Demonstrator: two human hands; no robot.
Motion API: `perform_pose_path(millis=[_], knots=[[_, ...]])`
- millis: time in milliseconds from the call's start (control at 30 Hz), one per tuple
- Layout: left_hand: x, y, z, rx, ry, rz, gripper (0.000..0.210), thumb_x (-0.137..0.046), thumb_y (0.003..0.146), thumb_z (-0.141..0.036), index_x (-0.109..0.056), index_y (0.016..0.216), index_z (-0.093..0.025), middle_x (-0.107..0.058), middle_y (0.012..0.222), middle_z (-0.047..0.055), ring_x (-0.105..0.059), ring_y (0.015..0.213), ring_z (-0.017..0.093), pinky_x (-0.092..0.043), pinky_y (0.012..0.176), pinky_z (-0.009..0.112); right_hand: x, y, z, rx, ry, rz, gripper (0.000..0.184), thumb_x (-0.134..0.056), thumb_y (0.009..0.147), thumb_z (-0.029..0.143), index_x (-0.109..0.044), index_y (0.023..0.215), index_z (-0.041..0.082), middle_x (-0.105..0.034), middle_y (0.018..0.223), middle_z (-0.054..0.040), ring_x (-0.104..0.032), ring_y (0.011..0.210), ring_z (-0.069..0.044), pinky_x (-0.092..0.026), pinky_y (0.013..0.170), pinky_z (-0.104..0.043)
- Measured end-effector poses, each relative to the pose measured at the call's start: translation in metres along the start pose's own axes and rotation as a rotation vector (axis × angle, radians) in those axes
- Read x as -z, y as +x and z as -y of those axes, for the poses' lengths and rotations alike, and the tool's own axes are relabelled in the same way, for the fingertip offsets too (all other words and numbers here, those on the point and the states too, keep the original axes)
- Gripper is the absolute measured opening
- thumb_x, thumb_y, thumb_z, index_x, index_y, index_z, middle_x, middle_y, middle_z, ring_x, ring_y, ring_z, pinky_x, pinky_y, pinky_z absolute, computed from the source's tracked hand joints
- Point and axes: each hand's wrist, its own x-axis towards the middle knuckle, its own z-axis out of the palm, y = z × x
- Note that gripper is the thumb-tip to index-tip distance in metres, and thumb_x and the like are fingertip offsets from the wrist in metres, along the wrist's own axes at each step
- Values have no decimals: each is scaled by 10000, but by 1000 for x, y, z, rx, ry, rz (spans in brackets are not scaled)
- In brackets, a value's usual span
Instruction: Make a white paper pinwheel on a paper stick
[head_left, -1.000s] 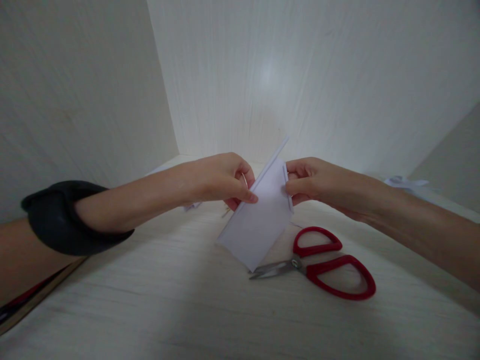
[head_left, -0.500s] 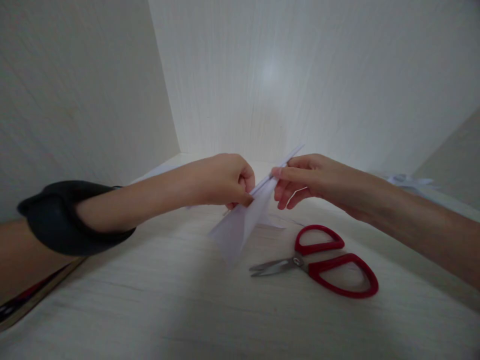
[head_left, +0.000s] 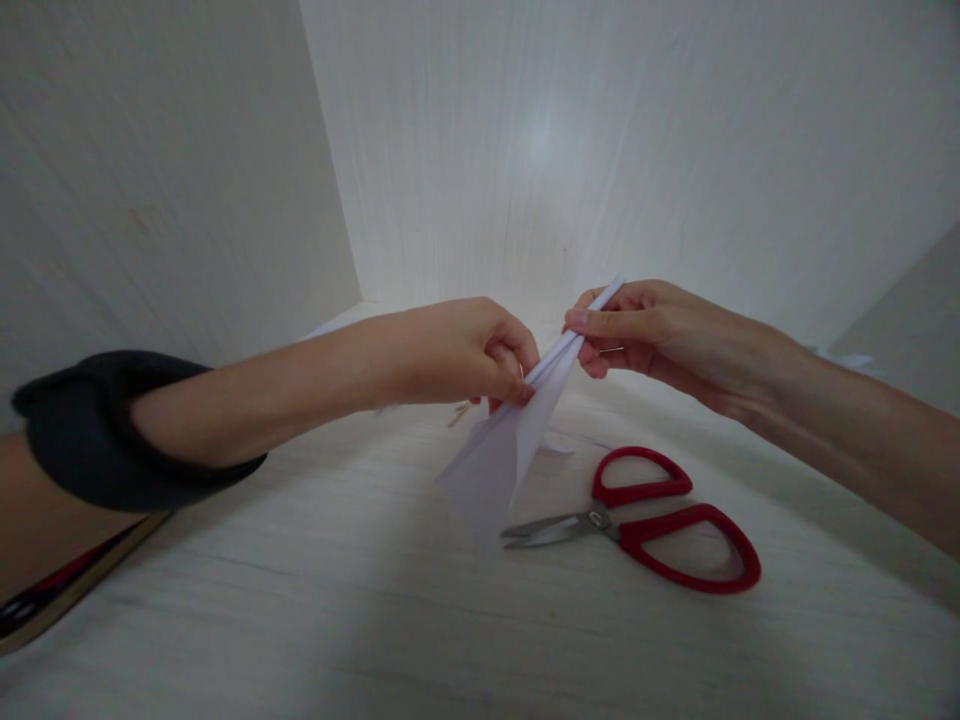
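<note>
Between my hands is a sheet of white paper [head_left: 495, 460], its upper edge rolled into a thin slanting tube and the rest hanging loose as a flap. My left hand [head_left: 480, 350] pinches the lower part of the roll between thumb and curled fingers. Further up, my right hand [head_left: 626, 325] grips the tube near its top end, thumb in front and fingers behind. Below the right hand, red-handled scissors [head_left: 600, 520] lie on the table with blades pointing left, just beside the hanging paper's lower tip.
White pieces of paper [head_left: 847, 358] lie at the right behind my forearm. A small tan stick-like thing [head_left: 459, 412] shows behind my left hand. A dark-and-tan edged object [head_left: 67, 590] sits at the lower left. Pale panels [head_left: 465, 150] enclose the table [head_left: 420, 620].
Both hands have shifted right with the paper; my right hand has also risen slightly. The rolled tube shows more clearly between them. The scissors lie where they were.
</note>
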Motion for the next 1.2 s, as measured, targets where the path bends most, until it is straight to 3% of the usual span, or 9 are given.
perform_pose_path(millis=[133, 233, 433, 633, 767, 900, 1067, 1200], knots=[[2, 0, 3, 29, 2, 53, 104, -643, 665, -247, -567, 629, -187, -522, 527, -45, -454, 520, 96, -311, 492, 205, 0, 0, 1, -27, -42, 89, 240, -810, 704, 290, -644, 648, 127, -585, 639, -14, -534, 578, -77, -484, 576, -178], [6, -2, 8, 33, 93, 74, 153, -655, 654, -289, -550, 586, -200, -532, 526, -32, -447, 512, 113, -292, 495, 234, 5, 2, 0, -15, -60, 59, 276, -830, 670, 335, -643, 663, 133, -574, 630, -1, -508, 564, -70, -472, 568, -192], [13, -2, 19, -10, 259, 61, 83, -607, 682, -294, -621, 653, -217, -526, 600, -18, -375, 502, 117, -240, 510, 274, 23, 10, -3, 31, -206, 21, 128, -785, 686, 207, -667, 672, 159, -626, 617, -8, -555, 565, -77, -483, 552, -183], [16, -8, 18, 34, 185, 106, 117, -625, 687, -327, -685, 737, -239, -572, 656, -23, -411, 534, 116, -255, 507, 253, 30, 14, -3, 169, -341, 82, 61, -724, 732, 212, -671, 719, 186, -693, 656, -8, -628, 620, -95, -502, 599, -190], [15, -16, 13, 62, 113, 39, 235, -622, 686, -368, -705, 889, -283, -655, 816, -30, -504, 668, 134, -316, 574, 228, 33, 16, -2, 237, -395, 116, 69, -719, 743, 215, -659, 718, 195, -694, 675, 7, -637, 646, -90, -486, 622, -188], [11, -15, 8, 23, 90, 122, 177, -596, 712, -358, -699, 755, -220, -616, 736, -18, -488, 653, 120, -312, 566, 214, 33, 15, -1, 251, -431, 122, 65, -700, 756, 203, -650, 715, 196, -684, 664, 12, -622, 638, -88, -468, 620, -199], [8, -13, 3, 85, 109, 48, 188, -606, 716, -381, -693, 763, -222, -609, 723, -18, -479, 612, 113, -273, 502, 219, 29, 12, 2, 265, -444, 103, 74, -691, 774, 202, -649, 714, 200, -670, 650, 7, -612, 632, -95, -461, 610, -206], [12, -9, 8, 69, 163, -36, 170, -628, 696, -391, -670, 706, -226, -596, 664, -13, -468, 559, 116, -272, 489, 236, 21, 10, -1, 212, -227, 39, 94, -712, 776, 240, -640, 820, 197, -638, 640, 15, -586, 615, -91, -474, 609, -201]])
